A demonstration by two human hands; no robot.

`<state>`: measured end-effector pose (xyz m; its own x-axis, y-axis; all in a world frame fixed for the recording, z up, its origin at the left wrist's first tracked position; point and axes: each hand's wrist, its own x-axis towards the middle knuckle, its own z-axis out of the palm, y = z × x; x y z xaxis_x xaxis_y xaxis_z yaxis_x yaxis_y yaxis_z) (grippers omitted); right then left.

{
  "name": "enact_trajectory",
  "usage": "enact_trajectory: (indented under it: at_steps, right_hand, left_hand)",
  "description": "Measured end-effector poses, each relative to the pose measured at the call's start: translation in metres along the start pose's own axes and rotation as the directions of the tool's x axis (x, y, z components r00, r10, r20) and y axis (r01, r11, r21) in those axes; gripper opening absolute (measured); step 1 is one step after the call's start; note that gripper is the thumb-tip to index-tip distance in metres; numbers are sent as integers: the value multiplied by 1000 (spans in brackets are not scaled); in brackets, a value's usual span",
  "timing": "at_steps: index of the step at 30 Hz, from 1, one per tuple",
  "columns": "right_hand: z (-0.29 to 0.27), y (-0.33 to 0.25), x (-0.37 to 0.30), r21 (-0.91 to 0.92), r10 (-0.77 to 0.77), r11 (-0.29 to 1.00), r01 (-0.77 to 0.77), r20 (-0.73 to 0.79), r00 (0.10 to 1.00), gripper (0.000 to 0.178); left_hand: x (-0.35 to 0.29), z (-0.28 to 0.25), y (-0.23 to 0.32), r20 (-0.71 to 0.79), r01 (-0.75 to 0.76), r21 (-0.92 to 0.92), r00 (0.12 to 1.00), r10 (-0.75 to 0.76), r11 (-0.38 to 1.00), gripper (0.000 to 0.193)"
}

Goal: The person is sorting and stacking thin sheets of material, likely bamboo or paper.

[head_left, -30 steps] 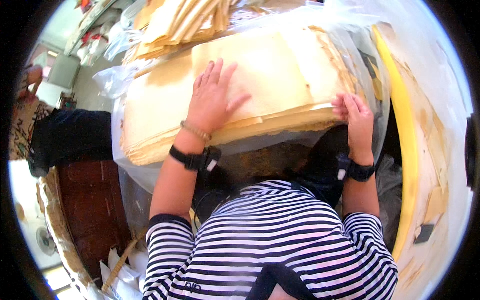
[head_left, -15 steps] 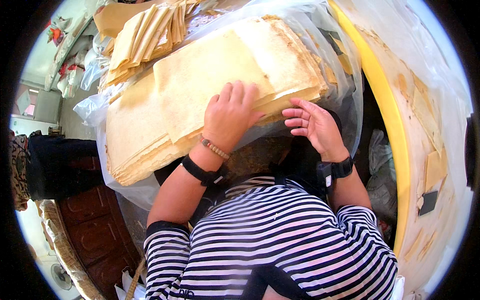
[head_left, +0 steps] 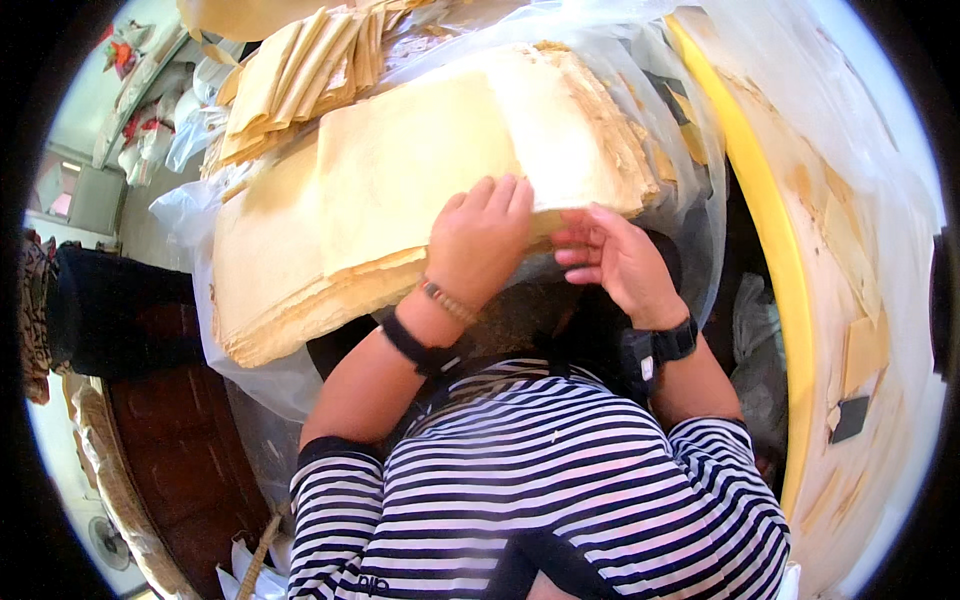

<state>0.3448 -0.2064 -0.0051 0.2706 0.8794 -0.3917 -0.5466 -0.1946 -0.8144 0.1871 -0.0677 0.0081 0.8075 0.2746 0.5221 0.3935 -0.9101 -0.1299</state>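
A thick stack of large, thin, pale-yellow sheets (head_left: 270, 240) with ragged edges lies before me on clear plastic. A folded sheet (head_left: 400, 150) rests on top, its fold to the left. My left hand (head_left: 482, 235) lies at the near edge of this sheet, fingers stretched forward over it and nothing visibly gripped. Beside it, to the right, my right hand (head_left: 618, 262) is at the near edge of the stack. Its fingers are apart and half bent, slightly blurred, the upper ones touching or almost touching the sheet edges.
Folded yellow sheets (head_left: 300, 75) stand in a bundle at the far left. Clear plastic (head_left: 185, 215) spreads around the stack. To the right curves a yellow rim (head_left: 765, 230), with sheet scraps and a small dark flat object (head_left: 849, 420) beyond it. A dark brown panelled piece (head_left: 185, 450) stands at the left.
My left hand has slid a little to the right along the near edge. My right hand has shifted slightly left and down, closer to it. The top sheet's near edge now sits farther back.
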Motion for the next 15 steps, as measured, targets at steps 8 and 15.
enact_trajectory:
  at_steps: [8, 15]
  right_hand:
    - [-20, 28, -19, 150, 141, 971, -186, 270, 953, 61]
    - [-1, 42, 11, -79, 214, 977, -200, 293, 932, 38]
  left_hand:
    - [-98, -59, -70, 191, -41, -217, 978, 83, 975, 35]
    - [-118, -49, -41, 107, 5, -103, 994, 6, 995, 45]
